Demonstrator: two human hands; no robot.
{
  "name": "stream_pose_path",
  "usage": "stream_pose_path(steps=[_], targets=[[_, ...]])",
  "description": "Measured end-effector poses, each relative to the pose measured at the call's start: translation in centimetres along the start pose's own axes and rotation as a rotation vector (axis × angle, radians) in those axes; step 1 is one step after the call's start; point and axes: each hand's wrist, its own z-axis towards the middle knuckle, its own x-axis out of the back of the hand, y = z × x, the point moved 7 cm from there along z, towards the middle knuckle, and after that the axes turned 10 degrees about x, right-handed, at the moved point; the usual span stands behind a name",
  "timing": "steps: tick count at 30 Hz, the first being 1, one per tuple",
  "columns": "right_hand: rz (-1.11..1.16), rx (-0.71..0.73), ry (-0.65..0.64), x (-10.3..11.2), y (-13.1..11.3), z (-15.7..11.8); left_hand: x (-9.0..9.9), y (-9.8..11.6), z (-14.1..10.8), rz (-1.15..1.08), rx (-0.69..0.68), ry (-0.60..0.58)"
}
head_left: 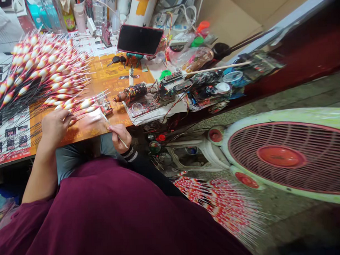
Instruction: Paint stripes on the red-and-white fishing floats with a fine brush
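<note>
My left hand (56,126) is closed at the near edge of a spread of fishing floats, thumb and finger pinched on one float, whose body is partly hidden by the fingers. The fishing floats (57,86) have white bodies shading through yellow to red, with thin pale tips and black stems. In my right hand (120,137) is a thin pale stick (105,118), possibly a brush, slanting toward the floats. Its far end is close to a small paint-stained block (105,107). Both hands are over the front edge of the orange table covering (101,76).
A paint-smeared motor device (134,92) stands right of my hands, with wires and small cups beside it. Behind are a propped phone (140,39), keys (116,60) and bottles. A large fan (282,155) is at the right; more floats (219,200) are low beside me.
</note>
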Motion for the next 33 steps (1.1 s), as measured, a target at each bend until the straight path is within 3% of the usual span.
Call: stream_pose_path(steps=[6,11,18,23,28,30,33], targets=[[0.050,-0.036,0.018,0.4,0.0,0.0,1.2,0.0,-0.8,0.000,0.027,0.036],[0.126,-0.122,0.056,0.2,-1.6,0.1,3.7,-0.1,-3.9,-0.047,0.060,0.090],[0.478,-0.413,0.010,-4.4,-5.5,2.4,6.3,-0.7,-10.7,-0.143,0.157,0.096],[0.635,-0.518,-0.042,-7.6,-6.9,3.1,5.7,-2.7,-15.3,-0.279,0.288,0.042],[0.747,-0.554,-0.098,-9.8,-8.5,2.7,5.6,-4.1,-18.7,-0.352,0.261,0.023],[0.794,-0.579,-0.093,-10.4,-9.2,2.6,7.4,-4.7,-19.6,-0.307,0.228,0.087],[0.849,-0.620,-0.087,-11.2,-10.1,2.2,12.9,-6.0,-21.2,-0.136,0.210,0.315]])
